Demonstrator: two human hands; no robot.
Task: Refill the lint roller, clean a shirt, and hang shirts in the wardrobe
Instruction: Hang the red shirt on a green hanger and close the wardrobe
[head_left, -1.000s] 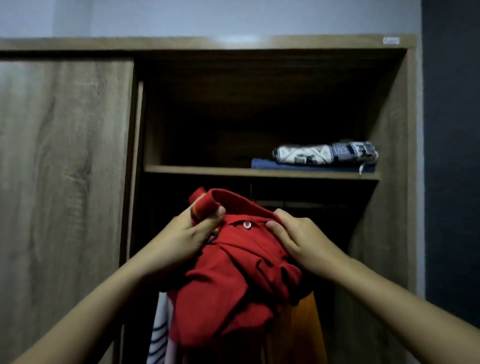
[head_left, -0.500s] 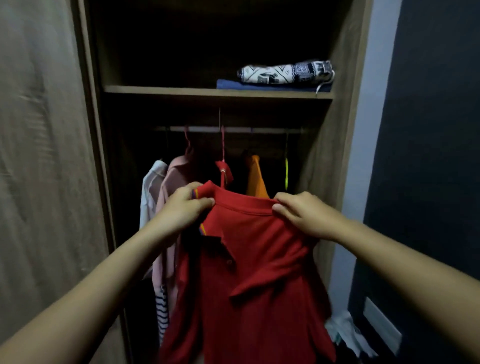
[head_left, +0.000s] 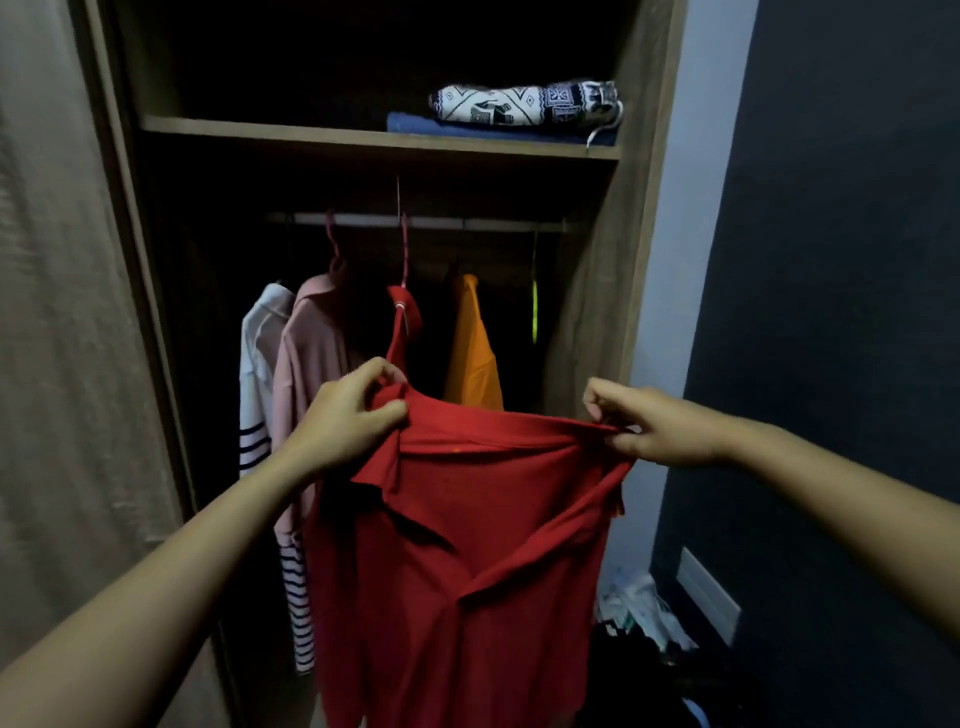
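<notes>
A red polo shirt (head_left: 457, 571) hangs in front of the open wardrobe (head_left: 597, 291), on a red hanger (head_left: 404, 244) hooked over the rail (head_left: 493, 223). My left hand (head_left: 348, 421) pinches the shirt's left shoulder by the collar. My right hand (head_left: 654, 426) pinches its right shoulder and holds the fabric stretched out. On the same rail hang a white striped shirt (head_left: 260, 395), a pink shirt (head_left: 306, 353) and an orange shirt (head_left: 472, 358). No lint roller is in view.
A shelf (head_left: 363, 136) above the rail holds a patterned rolled cloth (head_left: 524, 104) on a blue folded one. The sliding door (head_left: 67, 312) stands at the left. A dark wall (head_left: 841, 312) is at the right, with clutter (head_left: 639, 608) on the floor below.
The view has dropped from the upper shelf to the rail. The bunched red shirt has been spread out, and my hands have moved apart along its shoulders.
</notes>
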